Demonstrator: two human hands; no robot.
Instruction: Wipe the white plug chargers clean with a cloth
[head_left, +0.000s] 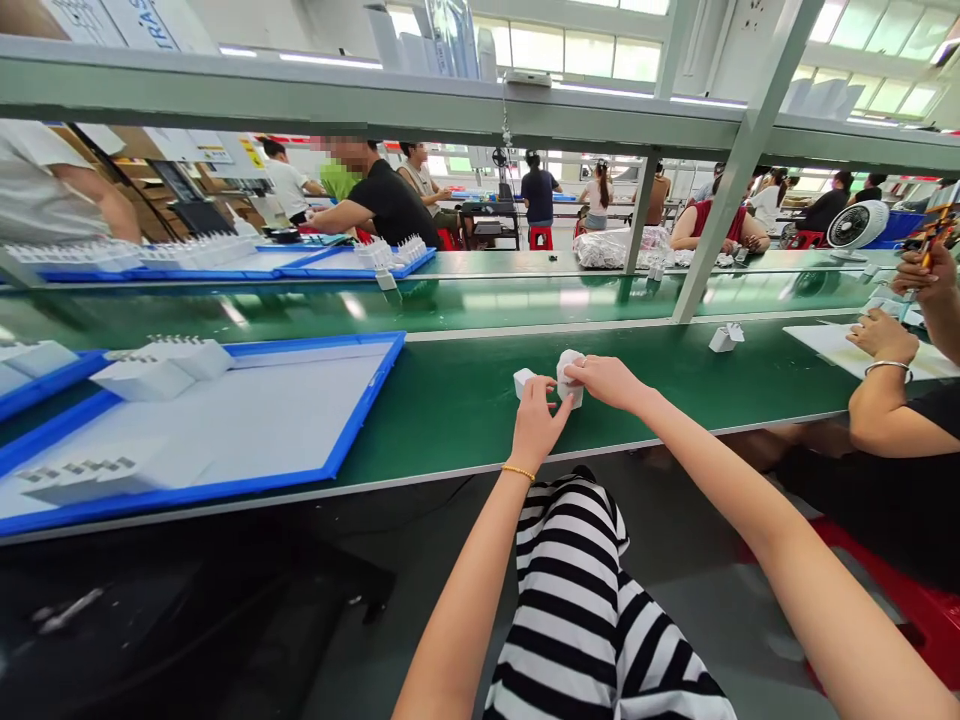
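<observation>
At the near edge of the green table [450,400], my right hand [600,380] is closed on the top of a small white part [571,392]. Beside it, my left hand [538,415] has its fingers curved apart around the left side of the same part; whether they touch it is hard to tell. Another white block [523,381] stands just behind the left fingertips. Fine detail on the white part is hidden by the fingers.
A blue-edged tray [300,400] with rows of white blocks [180,360] lies left. One white piece [725,338] stands to the right. A co-worker's hands [892,335] are at the far right. A metal post [739,170] rises behind the table.
</observation>
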